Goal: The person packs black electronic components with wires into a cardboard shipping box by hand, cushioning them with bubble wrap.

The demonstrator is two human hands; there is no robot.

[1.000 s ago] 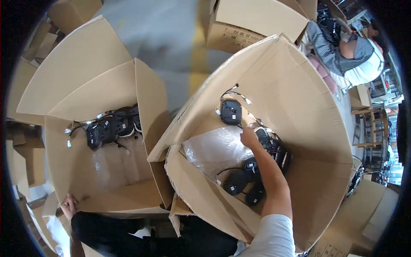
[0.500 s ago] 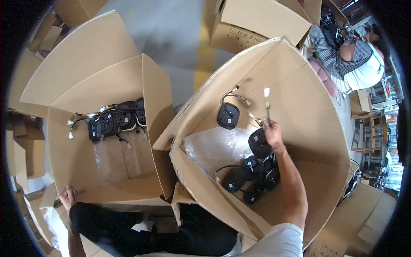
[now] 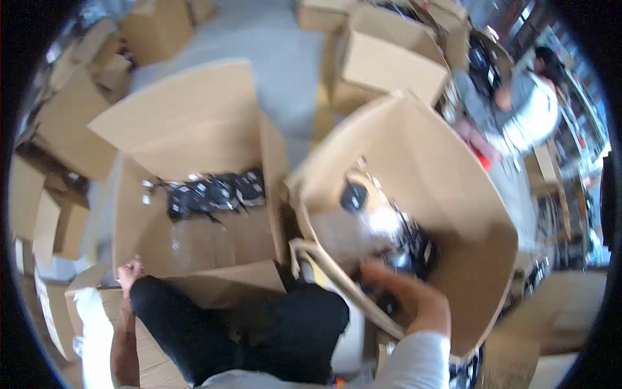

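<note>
My right hand [image 3: 374, 272] is low inside the right cardboard box [image 3: 447, 175], near its left wall. Motion smears its fingers, so I cannot tell whether it holds anything. Beside and beyond it lies a heap of black wired units [image 3: 414, 249]. A single black rounded unit [image 3: 354, 196] with a cable lies apart, near the far wall. My left hand [image 3: 131, 269] is closed over the near left corner of the left cardboard box [image 3: 188, 113]. Inside that box, several black units [image 3: 217, 194] with white-ended cables form a row along the far side.
Clear plastic wrap [image 3: 334, 230] lines part of the right box's floor. More open cartons [image 3: 382, 58] stand beyond, and others [image 3: 71, 123] stack up at the left. A co-worker [image 3: 525, 113] sits at the far right. My dark-trousered knees [image 3: 304, 330] press close to both boxes.
My right hand has moved down and nearer from a black unit's cable it held up. The whole view has shifted and blurred. My left hand stays on the left box's corner.
</note>
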